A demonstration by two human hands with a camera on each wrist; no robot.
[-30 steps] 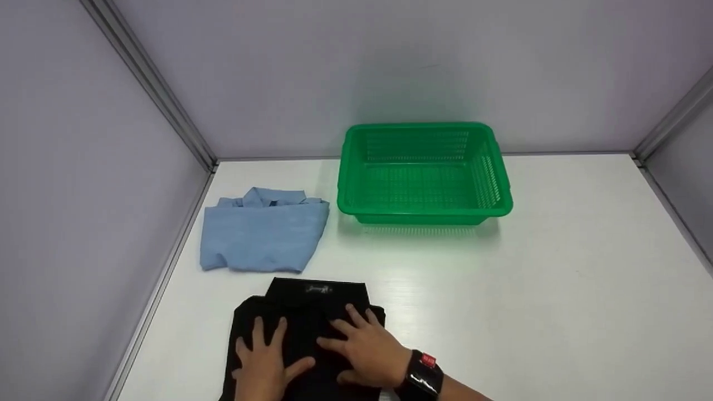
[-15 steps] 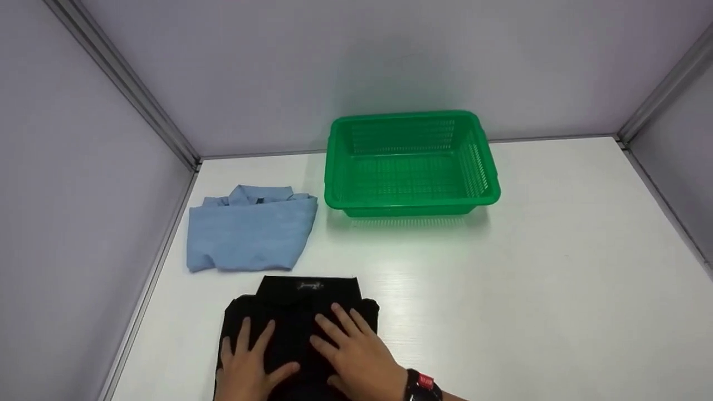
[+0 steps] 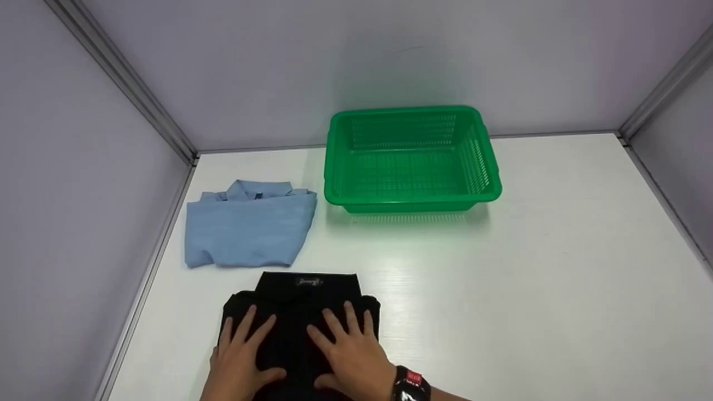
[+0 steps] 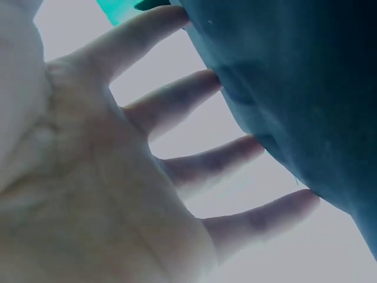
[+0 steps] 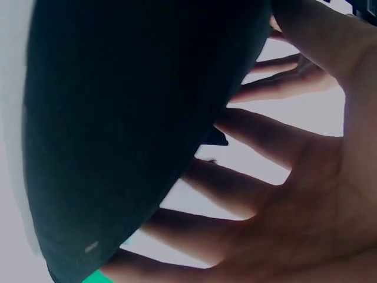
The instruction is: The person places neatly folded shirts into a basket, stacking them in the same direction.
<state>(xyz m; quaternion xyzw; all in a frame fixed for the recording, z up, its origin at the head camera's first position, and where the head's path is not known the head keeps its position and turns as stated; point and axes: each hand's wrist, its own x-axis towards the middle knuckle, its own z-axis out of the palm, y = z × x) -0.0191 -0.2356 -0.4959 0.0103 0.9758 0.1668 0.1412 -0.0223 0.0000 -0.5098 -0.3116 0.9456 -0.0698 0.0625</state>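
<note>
Worktop (image 3: 529, 289): one, white, bearing all items below.

Basket (image 3: 412, 199): one, green, slatted plastic, stood upright at the far edge.

Black garment (image 3: 295, 334): one, collar toward the basket, lay at the near edge beneath both hands; its lower part ran out of view.

Blue garment (image 3: 248, 231): one, folded, collar to the rear, lay left of the basket and beyond the black garment, apart from both.

Right hand (image 3: 356, 356): fingers straight and spread, resting on the black garment's right half, gripping nothing. Since a second earlier it had turned, fingers now pointing more toward the collar.

Left hand (image 3: 237, 359): likewise spread on the left half, slightly re-angled. The garment had scarcely moved against the blue one, which suggested flattening or straightening, not lifting.

Wristband (image 3: 411, 390): one, black, on the right wrist.

Collar print (image 3: 309, 282): pale, illegible.
</note>
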